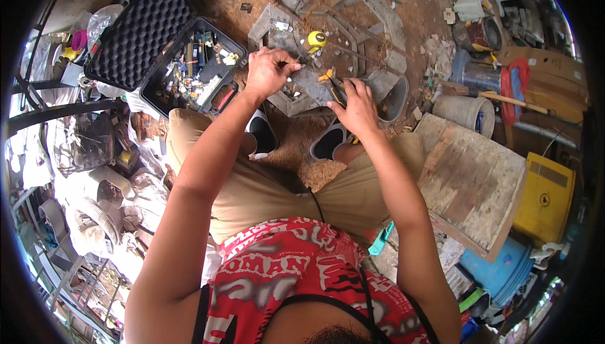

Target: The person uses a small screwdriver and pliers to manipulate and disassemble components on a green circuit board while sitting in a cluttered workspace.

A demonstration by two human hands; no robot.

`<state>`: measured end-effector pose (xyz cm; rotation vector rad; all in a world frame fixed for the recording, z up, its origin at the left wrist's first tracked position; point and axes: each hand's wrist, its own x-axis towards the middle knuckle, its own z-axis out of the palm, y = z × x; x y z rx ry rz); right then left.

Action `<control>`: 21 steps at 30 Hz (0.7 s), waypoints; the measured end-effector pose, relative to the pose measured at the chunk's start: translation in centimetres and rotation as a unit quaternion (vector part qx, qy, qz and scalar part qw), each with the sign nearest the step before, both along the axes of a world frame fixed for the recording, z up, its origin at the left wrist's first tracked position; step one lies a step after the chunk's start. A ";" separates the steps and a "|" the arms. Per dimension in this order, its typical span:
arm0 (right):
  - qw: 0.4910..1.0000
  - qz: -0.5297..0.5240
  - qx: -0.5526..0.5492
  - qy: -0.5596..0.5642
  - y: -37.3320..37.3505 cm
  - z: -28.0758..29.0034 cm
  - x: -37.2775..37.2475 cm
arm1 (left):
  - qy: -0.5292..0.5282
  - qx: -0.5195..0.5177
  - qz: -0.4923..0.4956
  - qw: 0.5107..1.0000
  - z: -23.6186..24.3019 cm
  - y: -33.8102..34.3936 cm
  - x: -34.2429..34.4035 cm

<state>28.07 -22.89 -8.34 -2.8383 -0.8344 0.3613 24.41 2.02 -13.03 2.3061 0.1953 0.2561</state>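
Left hand: the left hand (270, 73) has thumb and forefinger pinched on a small piece (300, 66), too tiny to identify, above the near middle of the surface.
Right hand: the right hand (357, 106) appears to be grasping a dark hand tool (334, 94), perhaps pliers, between thumb and fingers; how tightly, I cannot tell. An orange part (326, 75) shows at the tool's far end.
Surface: a low, grey, many-sided surface (311, 84) stands on the brown ground beyond the person's feet. Whitish scraps lie on it, and a yellow tape measure (316, 41) sits just beyond the hands.
Black case: to the left, a hard case (147, 97) lies with its foam-lined lid thrown back, holding jumbled small parts (200, 63), some resembling electronic components.
Work between the hands: it looks like close work on one small piece, the left fingers presenting it and the tool waiting nearby, apart from it.
Next for tool and piece: if the tool is meant for this piece, the move calls for a steady left pinch, bringing the tool's working end to the piece while sparing the fingertips.
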 end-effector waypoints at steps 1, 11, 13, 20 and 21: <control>1.000 -0.005 -0.004 0.021 0.5 0.3 0.1 | 0.002 -0.001 0.000 1.000 -0.1 0.0 0.0; 0.879 0.097 0.437 -0.167 3.1 17.2 1.9 | -0.034 0.001 0.000 0.999 -0.3 0.2 -0.1; 0.830 0.114 0.524 -0.157 3.9 20.7 1.7 | -0.024 0.004 -0.001 1.000 -0.3 0.4 -0.3; 0.961 0.077 0.259 -0.064 3.6 15.1 -0.3 | -0.015 0.002 0.002 1.000 0.7 0.1 0.2; 0.944 0.074 0.312 -0.082 3.7 16.2 -0.2 | -0.028 0.004 0.003 1.000 0.1 0.1 0.0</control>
